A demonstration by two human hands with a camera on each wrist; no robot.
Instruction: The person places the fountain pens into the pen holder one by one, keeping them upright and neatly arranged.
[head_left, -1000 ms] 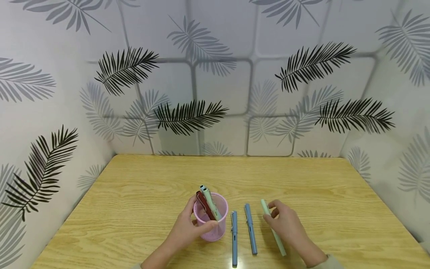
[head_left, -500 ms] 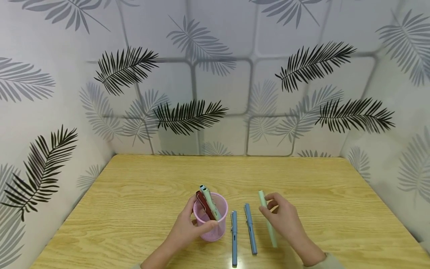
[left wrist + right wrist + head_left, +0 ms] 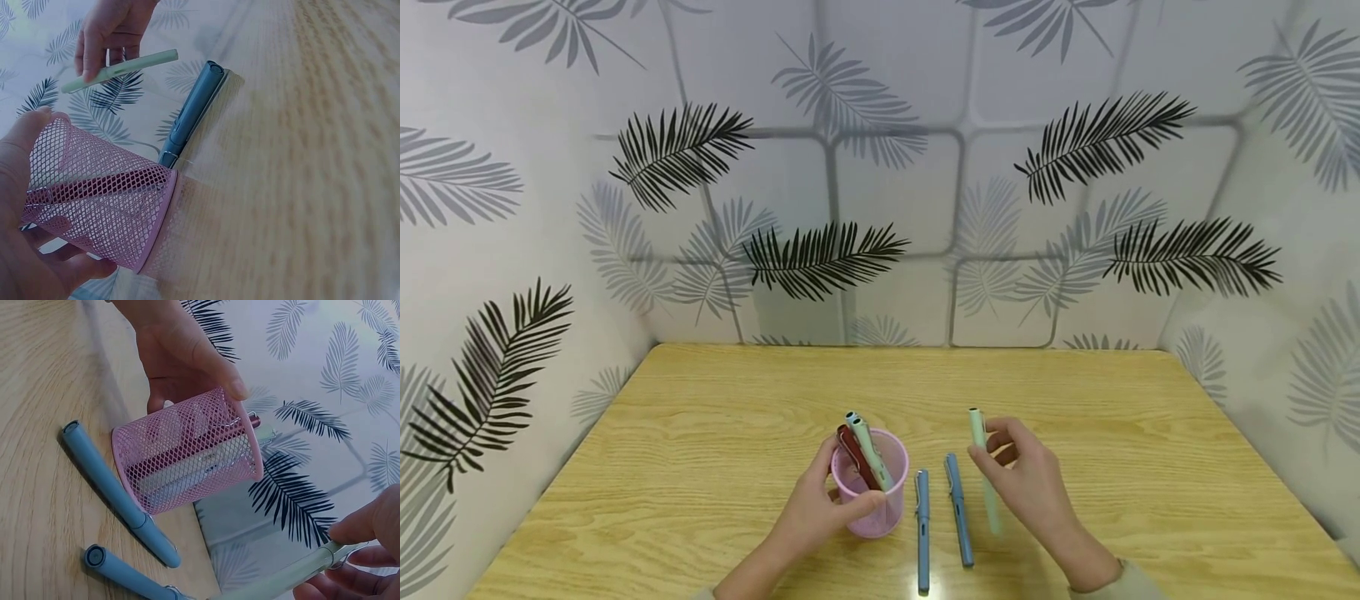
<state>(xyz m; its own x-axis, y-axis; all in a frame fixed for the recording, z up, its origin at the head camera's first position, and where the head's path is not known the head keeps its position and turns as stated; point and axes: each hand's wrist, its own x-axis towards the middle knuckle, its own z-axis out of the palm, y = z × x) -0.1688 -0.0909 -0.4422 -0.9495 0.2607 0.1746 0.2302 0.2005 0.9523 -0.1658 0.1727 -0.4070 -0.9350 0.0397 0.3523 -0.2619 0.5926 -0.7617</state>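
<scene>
In the head view, the pale green pen (image 3: pixel 977 427) is right of the lower centre, pinched near its clip end between the thumb and fingers of the right hand (image 3: pixel 1028 477). That high hold leaves a long free end, which could swing and knock the second blue pen (image 3: pixel 959 515) just left of it, or the first blue pen (image 3: pixel 922 533) at bottom centre. Farther left, the left hand (image 3: pixel 820 502) grips the pink mesh cup (image 3: pixel 880 525); should it slacken, a bump might tip the cup. The dark red pen (image 3: pixel 854 458) and light green pen (image 3: pixel 871 454) inside lean against its rim, so another pen entering there could jam.
</scene>
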